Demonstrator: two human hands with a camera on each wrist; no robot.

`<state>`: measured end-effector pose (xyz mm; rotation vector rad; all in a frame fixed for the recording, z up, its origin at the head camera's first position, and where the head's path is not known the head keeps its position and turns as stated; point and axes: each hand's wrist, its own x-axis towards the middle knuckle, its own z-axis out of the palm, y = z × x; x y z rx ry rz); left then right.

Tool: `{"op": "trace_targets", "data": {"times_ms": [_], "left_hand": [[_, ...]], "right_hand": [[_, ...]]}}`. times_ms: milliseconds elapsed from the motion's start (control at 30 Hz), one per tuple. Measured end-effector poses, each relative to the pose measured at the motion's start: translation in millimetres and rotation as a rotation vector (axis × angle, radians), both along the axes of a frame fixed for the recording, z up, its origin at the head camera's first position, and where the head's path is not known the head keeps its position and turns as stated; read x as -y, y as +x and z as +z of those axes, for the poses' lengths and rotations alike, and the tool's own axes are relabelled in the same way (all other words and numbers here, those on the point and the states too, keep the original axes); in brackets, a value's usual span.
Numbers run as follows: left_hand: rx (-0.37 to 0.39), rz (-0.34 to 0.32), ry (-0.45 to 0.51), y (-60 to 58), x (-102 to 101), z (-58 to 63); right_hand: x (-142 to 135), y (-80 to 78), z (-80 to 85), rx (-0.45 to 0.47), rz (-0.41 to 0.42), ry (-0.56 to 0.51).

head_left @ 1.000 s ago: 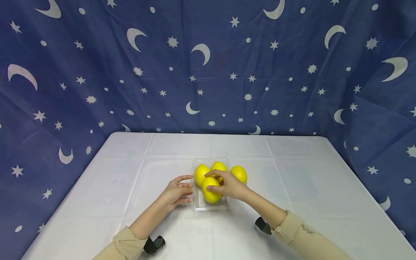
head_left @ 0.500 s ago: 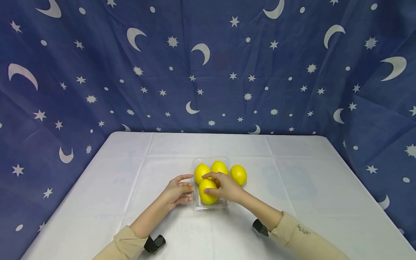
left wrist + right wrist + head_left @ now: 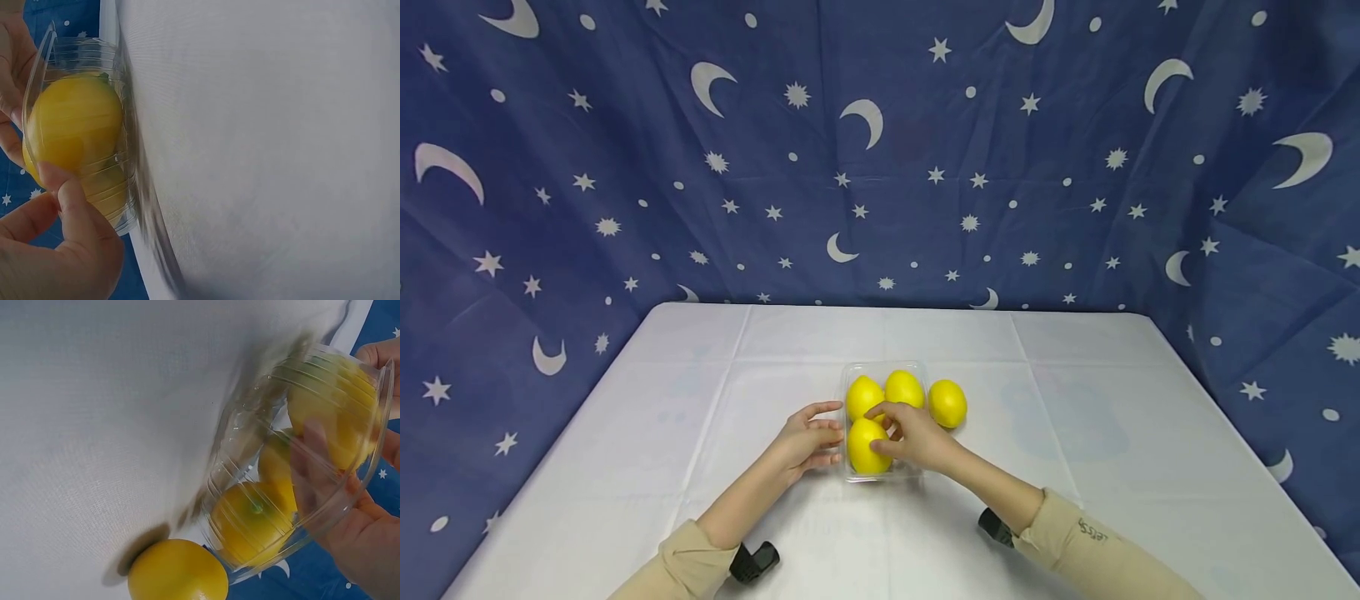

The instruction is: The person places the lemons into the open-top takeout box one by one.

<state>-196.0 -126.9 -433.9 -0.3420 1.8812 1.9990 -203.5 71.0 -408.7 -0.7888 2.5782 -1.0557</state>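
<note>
My right hand [image 3: 917, 435] holds a yellow lemon [image 3: 867, 447] between thumb and fingers, in the front left of a clear plastic box [image 3: 883, 367]. Two more lemons sit behind it in the box, the back left lemon [image 3: 864, 396] and the back right lemon [image 3: 905, 387]. With relaxed, spread fingers, my left hand [image 3: 805, 442] touches the box's left side; the left wrist view has its fingertips right at the rim. Through the box wall in the right wrist view, the right fingers [image 3: 312, 478] show beside the held lemon [image 3: 334, 412].
One loose lemon [image 3: 948, 404] lies on the white tablecloth [image 3: 1060, 375], just right of the box. A dark blue curtain [image 3: 917, 150] with moons and stars hangs behind and beside the table. Black wrist devices show below both sleeves.
My right hand has moved the held lemon left and slightly down, to the box's left front. The left hand stays at the box's side, and the other lemons keep their places.
</note>
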Motion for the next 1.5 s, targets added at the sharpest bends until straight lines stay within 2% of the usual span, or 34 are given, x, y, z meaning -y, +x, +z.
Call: {"op": "trace_targets", "data": {"times_ms": [267, 633, 967, 1300, 1500], "left_hand": [[-0.008, 0.022, -0.001, 0.2, -1.7, 0.1], [-0.019, 0.028, -0.012, 1.4, -4.9, 0.0], [-0.022, 0.061, -0.036, 1.5, -7.1, -2.9], [-0.031, 0.061, -0.023, 5.6, -5.4, -2.0], [-0.027, 0.055, -0.010, 6.1, -4.6, -1.5]], "right_hand": [[-1.7, 0.4, 1.5, 0.001, -0.014, -0.021], [-8.2, -3.0, 8.6, 0.064, -0.021, -0.083], [-20.6, -4.6, 10.3, 0.091, -0.038, -0.123], [-28.2, -3.2, 14.1, 0.052, -0.084, -0.125], [-38.7, -5.7, 17.2, 0.059, -0.097, -0.181]]}}
